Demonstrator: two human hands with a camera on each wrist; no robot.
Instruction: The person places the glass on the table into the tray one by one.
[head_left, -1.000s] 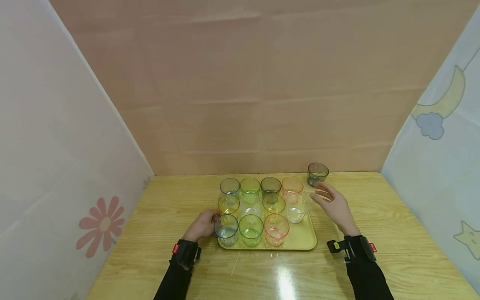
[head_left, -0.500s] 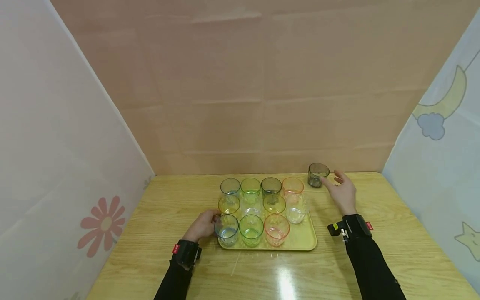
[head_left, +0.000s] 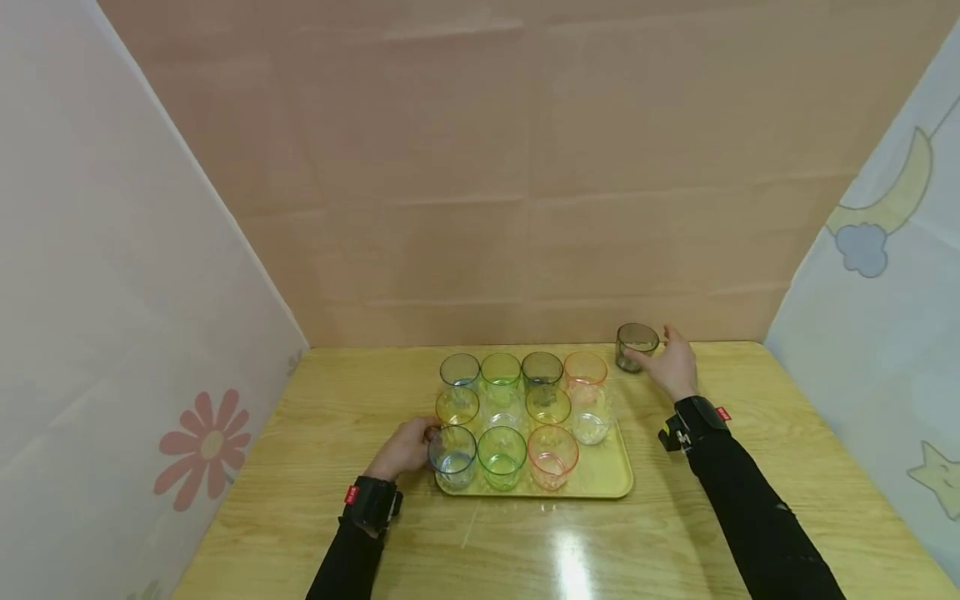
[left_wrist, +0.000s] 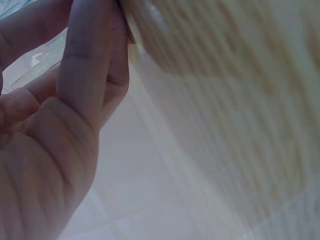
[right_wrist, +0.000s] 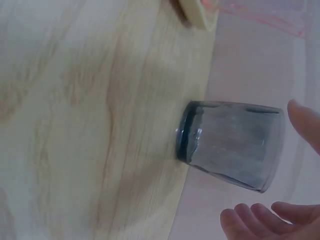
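Upright near the table's back edge stands a smoky grey drinking glass point(head_left: 637, 348). My right hand point(head_left: 667, 362) is at its right side, thumb across its near side in the head view. In the right wrist view the thumb point(right_wrist: 306, 122) and fingers point(right_wrist: 255, 220) are spread on either side of the grey glass point(right_wrist: 230, 145), with gaps between. My left hand point(head_left: 407, 448) is at the left edge of the yellow tray point(head_left: 607, 479), fingertips beside the front-left blue-rimmed glass point(head_left: 453, 462). I cannot tell whether they grip the tray or the glass.
Rows of glasses fill most of the tray, including green point(head_left: 502, 462), pink point(head_left: 553, 462), yellow point(head_left: 548, 407) and dark grey point(head_left: 542, 369) ones. A bare patch of tray shows at its front right corner. A brown backdrop point(head_left: 525, 208) rises behind the wooden table point(head_left: 330, 392).
My right hand has moved from the near right of the grey glass, away from me, to its right side with thumb and fingers either side. Left hand, tray and glasses stay put.
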